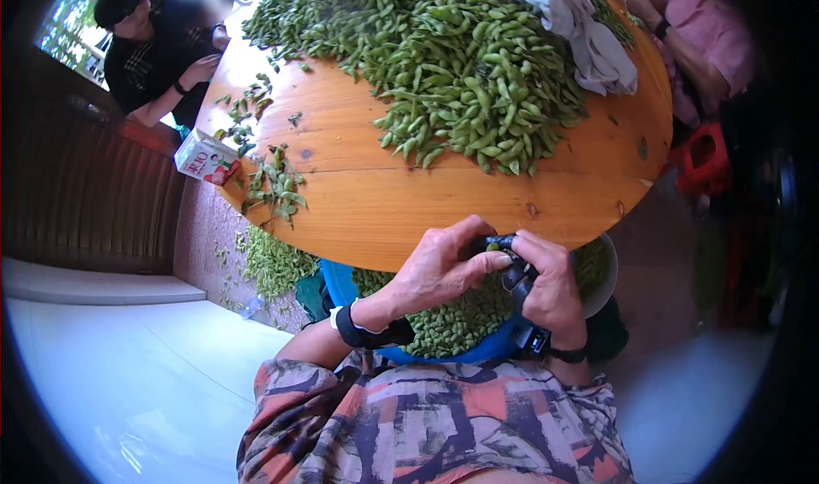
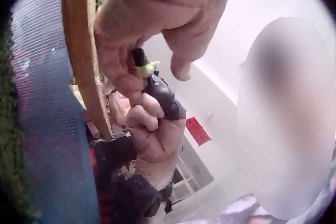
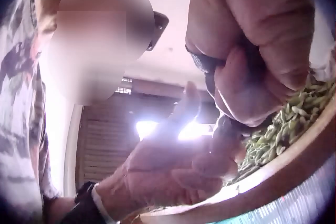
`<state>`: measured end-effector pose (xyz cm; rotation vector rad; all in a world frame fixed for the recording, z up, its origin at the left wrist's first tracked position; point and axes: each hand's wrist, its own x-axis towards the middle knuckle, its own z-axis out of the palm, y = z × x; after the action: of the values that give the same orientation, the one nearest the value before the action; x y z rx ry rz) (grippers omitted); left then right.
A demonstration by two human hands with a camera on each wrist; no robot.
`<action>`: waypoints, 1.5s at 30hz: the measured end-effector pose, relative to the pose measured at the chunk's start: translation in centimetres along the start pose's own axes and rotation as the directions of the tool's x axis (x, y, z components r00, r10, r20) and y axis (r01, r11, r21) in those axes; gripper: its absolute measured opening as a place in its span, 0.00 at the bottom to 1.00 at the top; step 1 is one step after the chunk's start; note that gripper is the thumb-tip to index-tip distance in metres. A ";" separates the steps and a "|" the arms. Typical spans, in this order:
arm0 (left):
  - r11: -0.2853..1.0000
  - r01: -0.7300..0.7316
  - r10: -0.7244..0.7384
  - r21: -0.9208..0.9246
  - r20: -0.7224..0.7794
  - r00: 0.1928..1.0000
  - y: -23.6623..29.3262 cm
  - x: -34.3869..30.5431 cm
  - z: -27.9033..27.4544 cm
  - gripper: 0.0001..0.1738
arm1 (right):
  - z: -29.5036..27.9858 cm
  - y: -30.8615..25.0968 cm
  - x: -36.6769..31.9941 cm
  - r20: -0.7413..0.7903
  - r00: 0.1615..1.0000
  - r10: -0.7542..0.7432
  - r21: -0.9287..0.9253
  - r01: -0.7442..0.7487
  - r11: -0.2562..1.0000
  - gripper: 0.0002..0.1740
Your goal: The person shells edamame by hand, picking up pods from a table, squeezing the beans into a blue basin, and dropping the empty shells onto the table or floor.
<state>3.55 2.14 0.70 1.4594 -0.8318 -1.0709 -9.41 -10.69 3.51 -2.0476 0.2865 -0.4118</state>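
In the head view my left hand point(image 1: 444, 266) and right hand point(image 1: 550, 292) meet above the table's near edge. Black coverings point(image 2: 167, 98) wrap parts of the right fingers. Between those dark tips the right hand pinches a small green bean pod point(image 1: 493, 247), largely hidden; a pale green bit of pod point(image 2: 148, 69) shows in the left wrist view. Left fingers curl beside it with the thumb point(image 2: 181, 66) raised away; I cannot tell whether they grip the pod. Below both hands, a blue basin point(image 1: 341, 283) holds shelled green beans point(image 1: 456, 317).
A big heap of green pods point(image 1: 478, 74) covers the table's point(image 1: 409, 202) far side, with a white cloth point(image 1: 597, 53) on it. Stalks point(image 1: 277, 185) and a white carton point(image 1: 206, 158) lie left. Two people sit across; a red stool point(image 1: 704, 160) stands right.
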 end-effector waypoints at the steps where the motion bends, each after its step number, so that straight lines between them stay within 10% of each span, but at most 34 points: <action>1: 0.990 -0.091 0.091 0.106 0.009 0.996 0.0 0.0 -0.1 0.16 | 0.0 0.0 0.0 0.006 1.000 -0.014 0.001 0.014 1.000 0.14; 11: 0.773 -0.269 0.244 0.575 0.123 0.962 0.2 -1.1 -0.8 0.12 | 0.6 0.8 -1.0 0.044 0.999 -0.009 -0.052 0.011 0.999 0.17; 17: 0.942 -0.183 0.139 0.282 0.168 0.976 0.1 -1.1 -1.0 0.18 | 0.9 0.7 -1.0 0.015 0.996 0.085 -0.057 -0.084 0.995 0.14; 21: 0.970 0.077 -0.058 -0.231 0.086 0.995 -0.5 -0.6 0.1 0.23 | 3.4 -0.2 -1.0 -0.217 0.976 -0.029 -0.228 -0.021 0.973 0.14; 28: 0.906 -0.159 0.034 -0.393 -0.307 0.951 -1.1 0.5 3.5 0.19 | 5.8 0.3 -1.1 -0.343 0.919 -0.194 -0.409 0.040 0.912 0.18; 30: 0.853 -0.452 0.520 0.262 -0.346 0.781 -2.1 1.1 3.6 0.13 | 5.4 0.7 -1.1 -0.340 0.903 -0.263 -0.470 0.079 0.879 0.18; 34: 0.763 -0.484 0.603 0.429 -0.201 0.772 -2.2 0.4 2.8 0.12 | 5.1 0.9 -1.3 -0.368 0.887 -0.277 -0.475 0.077 0.876 0.14; 37: 0.922 -0.380 0.386 0.069 -0.198 0.901 -2.2 0.1 3.0 0.10 | 4.8 0.9 -1.7 -0.386 0.894 -0.229 -0.420 0.051 0.906 0.10; 39: 0.657 0.021 -0.111 -0.753 -0.068 0.992 -2.0 0.0 3.5 0.08 | 3.9 0.5 -1.8 -0.352 0.911 -0.216 -0.375 0.074 0.924 0.11; 45: 0.646 0.025 -0.095 -0.763 -0.047 0.994 -2.7 -0.3 3.9 0.10 | 3.8 0.4 -2.1 -0.351 0.919 -0.180 -0.289 0.077 0.954 0.10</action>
<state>-0.39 1.49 -1.96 0.7858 -0.1872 -1.1985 -9.76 -7.05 1.07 -2.2529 0.4593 -0.8949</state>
